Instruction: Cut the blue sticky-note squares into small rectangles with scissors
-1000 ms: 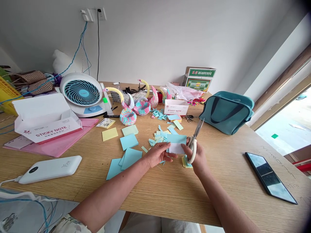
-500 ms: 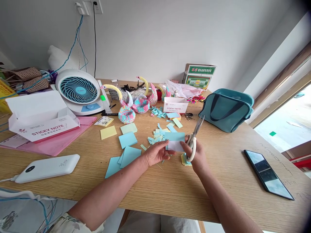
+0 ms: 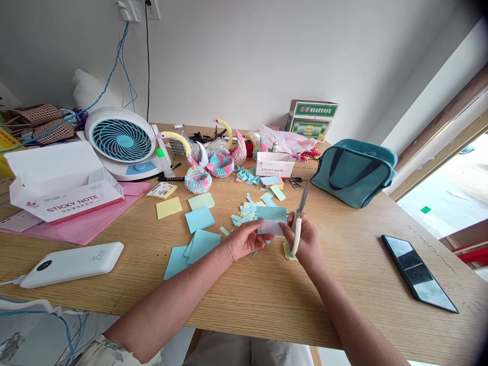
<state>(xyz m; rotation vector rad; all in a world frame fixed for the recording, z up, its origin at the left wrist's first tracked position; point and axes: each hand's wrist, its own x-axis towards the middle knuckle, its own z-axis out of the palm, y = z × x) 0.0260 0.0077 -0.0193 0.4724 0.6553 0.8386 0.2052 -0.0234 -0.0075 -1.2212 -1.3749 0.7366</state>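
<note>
My left hand [image 3: 246,240] pinches the left edge of a folded sheet [image 3: 271,213], blue on its upper part and white below. At the sheet's right edge, the thumb of my right hand [image 3: 305,239] touches the paper. The same hand holds white-handled scissors [image 3: 297,231], their blades pointing up and away from me. Cut blue and yellow paper pieces [image 3: 244,213] lie behind the sheet. A small yellow and blue stack [image 3: 288,251] sits by my right hand. Blue sheets [image 3: 204,246] are spread left of my left hand.
Folded-paper swans [image 3: 198,178] stand at the back centre, beside a small sticky note box [image 3: 274,165]. A fan [image 3: 124,140], an open box [image 3: 64,198] and a power bank [image 3: 72,264] are on the left. A teal bag [image 3: 354,175] and a phone [image 3: 419,273] are on the right.
Both hands and the sheet have shifted slightly left. The scissors have turned, so their handles look narrower and the blades appear more upright.
</note>
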